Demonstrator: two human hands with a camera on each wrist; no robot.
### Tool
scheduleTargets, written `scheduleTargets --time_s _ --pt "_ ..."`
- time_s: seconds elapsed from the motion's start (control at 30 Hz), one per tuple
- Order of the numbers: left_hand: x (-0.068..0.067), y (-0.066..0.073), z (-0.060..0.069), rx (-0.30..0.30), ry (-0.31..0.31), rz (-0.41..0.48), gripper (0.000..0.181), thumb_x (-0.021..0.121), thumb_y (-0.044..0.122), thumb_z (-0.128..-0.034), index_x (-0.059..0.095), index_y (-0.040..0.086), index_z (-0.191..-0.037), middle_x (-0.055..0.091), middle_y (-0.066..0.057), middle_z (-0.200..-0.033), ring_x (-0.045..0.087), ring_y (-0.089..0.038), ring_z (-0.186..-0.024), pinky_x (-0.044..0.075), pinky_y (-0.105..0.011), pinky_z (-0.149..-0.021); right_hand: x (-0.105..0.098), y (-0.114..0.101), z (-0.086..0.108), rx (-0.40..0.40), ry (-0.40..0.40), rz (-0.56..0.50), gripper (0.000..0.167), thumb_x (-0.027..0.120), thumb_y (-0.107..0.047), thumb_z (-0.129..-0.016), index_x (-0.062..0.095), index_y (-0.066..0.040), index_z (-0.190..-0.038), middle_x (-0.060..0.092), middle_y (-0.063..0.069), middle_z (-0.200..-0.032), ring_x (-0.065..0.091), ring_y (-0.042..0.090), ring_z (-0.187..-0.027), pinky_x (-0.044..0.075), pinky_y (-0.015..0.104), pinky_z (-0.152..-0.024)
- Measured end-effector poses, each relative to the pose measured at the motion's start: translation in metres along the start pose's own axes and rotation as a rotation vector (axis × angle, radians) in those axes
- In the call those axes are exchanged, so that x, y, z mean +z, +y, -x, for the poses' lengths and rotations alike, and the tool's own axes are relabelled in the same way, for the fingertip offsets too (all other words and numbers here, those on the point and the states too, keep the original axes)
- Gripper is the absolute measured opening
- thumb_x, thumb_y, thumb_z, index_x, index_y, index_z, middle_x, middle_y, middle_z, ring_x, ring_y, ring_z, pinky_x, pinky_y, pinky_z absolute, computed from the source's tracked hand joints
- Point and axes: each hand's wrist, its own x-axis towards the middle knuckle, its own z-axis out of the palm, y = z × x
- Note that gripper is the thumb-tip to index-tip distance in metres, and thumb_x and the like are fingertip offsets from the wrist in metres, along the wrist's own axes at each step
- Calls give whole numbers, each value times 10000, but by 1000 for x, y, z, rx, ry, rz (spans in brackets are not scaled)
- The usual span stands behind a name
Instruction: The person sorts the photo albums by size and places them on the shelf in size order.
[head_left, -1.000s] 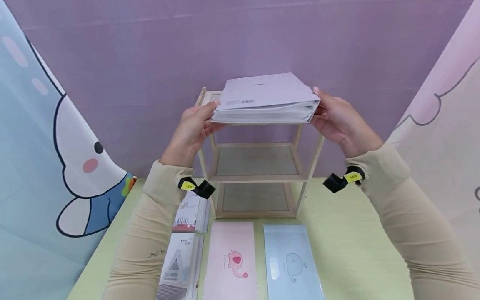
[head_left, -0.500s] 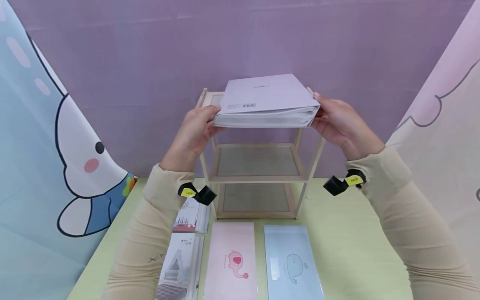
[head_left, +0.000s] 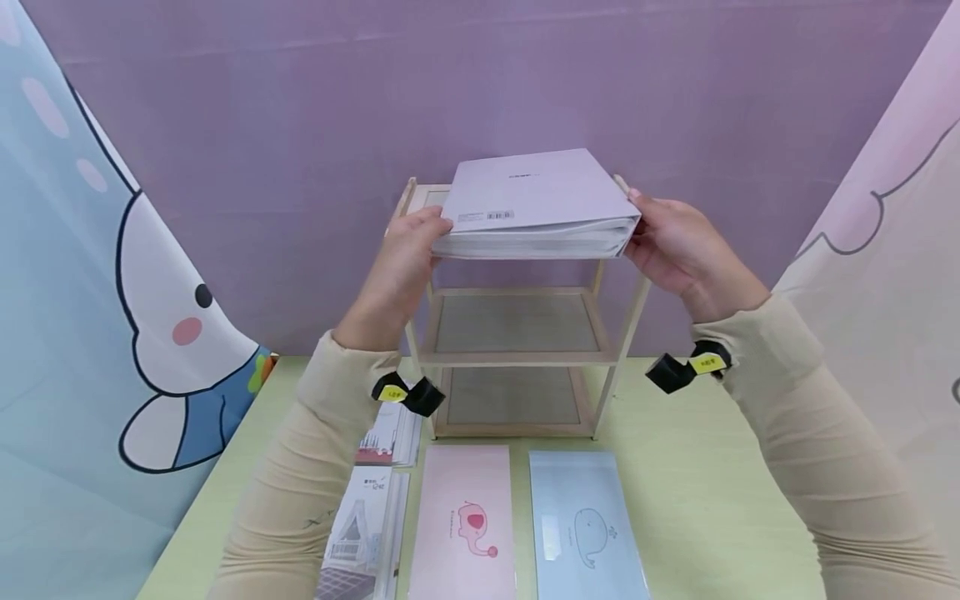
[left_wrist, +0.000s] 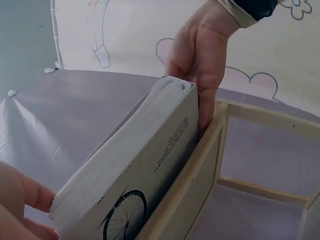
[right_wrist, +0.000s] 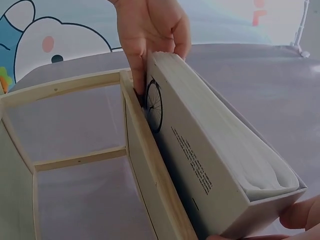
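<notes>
A thick, pale photo album (head_left: 536, 192) lies flat at the top shelf of a small wooden rack (head_left: 517, 360), its back cover with a barcode facing up. My left hand (head_left: 401, 262) grips its left side, thumb on top. At the right near corner, my right hand (head_left: 678, 250) pinches it between thumb and fingers. In the left wrist view, the cover of the album (left_wrist: 165, 150) facing the rack shows a bicycle wheel and small print. Only a narrow gap shows between the album (right_wrist: 200, 145) and the wooden shelf edge (right_wrist: 157, 175) in the right wrist view.
On the green table (head_left: 712, 467) lie a pink album with an elephant (head_left: 465, 500) and a blue one with a whale (head_left: 588, 517). Picture-covered books (head_left: 356, 533) lie at the left, partly behind my sleeve. A purple cloth (head_left: 300, 125) hangs behind.
The album has come down slightly toward the rack's top shelf. My left hand has shifted a little to the right along the album's edge, while my right hand has sunk slightly with it.
</notes>
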Motion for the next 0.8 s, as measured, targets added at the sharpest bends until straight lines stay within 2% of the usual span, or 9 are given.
scheduleTargets --time_s 0.17,0.27,0.33,0.43,0.5,0.53,0.67,0.8 --pt "1 -3 -1 50 -30 -181 459 342 105 -994 313 -80 -1413 306 -129 -1506 210 -142 -1405 168 -285 -1145 -1 0 -1 -15 24 23 266 436 -155 -995 657 -18 -936 658 65 -896 602 119 -819 499 221 -720" --pt "4 -5 0 85 -56 -220 437 333 97 -992 362 -67 -1396 365 -101 -1471 251 -94 -1367 195 -264 -1132 0 -2 -2 -45 54 88 238 477 -160 -981 666 -24 -930 654 37 -911 588 96 -833 491 202 -721" --pt "5 -6 1 98 -65 -238 417 334 90 -988 413 -52 -1372 410 -80 -1433 289 -72 -1324 220 -258 -1118 0 -3 -3 -58 71 146 247 499 -160 -973 648 -9 -1098 656 16 -924 586 80 -842 490 188 -720" --pt "5 -6 2 97 -64 -273 410 333 101 -993 431 -27 -1370 419 -59 -1429 297 -57 -1309 225 -255 -1115 0 -3 -3 -58 57 207 433 488 -158 -978 449 83 -1335 650 2 -935 587 65 -850 487 177 -729" --pt "4 -6 2 93 -76 -284 406 328 107 -999 433 -16 -1371 422 -52 -1430 303 -57 -1306 229 -259 -1114 1 -2 -2 -59 56 246 549 482 -156 -981 282 126 -1407 652 -7 -942 591 55 -855 485 168 -738" --pt "4 -6 2 89 -83 -288 410 327 112 -1002 422 -9 -1381 408 -44 -1443 292 -52 -1314 222 -260 -1117 1 -1 -2 -65 52 259 552 479 -151 -982 272 132 -1408 646 -7 -955 589 51 -863 481 164 -747" --pt "4 -5 2 73 -92 -296 399 328 121 -1005 436 -9 -1366 440 -57 -1412 334 -71 -1278 242 -274 -1109 2 0 0 -60 61 277 555 491 -128 -975 265 110 -1421 576 72 -1169 577 51 -925 473 155 -788" --pt "2 -5 1 83 -82 -329 375 347 113 -1002 475 -24 -1327 493 -91 -1356 394 -107 -1204 301 -294 -1071 3 1 1 -44 69 289 567 486 -119 -975 237 75 -1446 375 172 -1431 559 58 -996 466 144 -812"
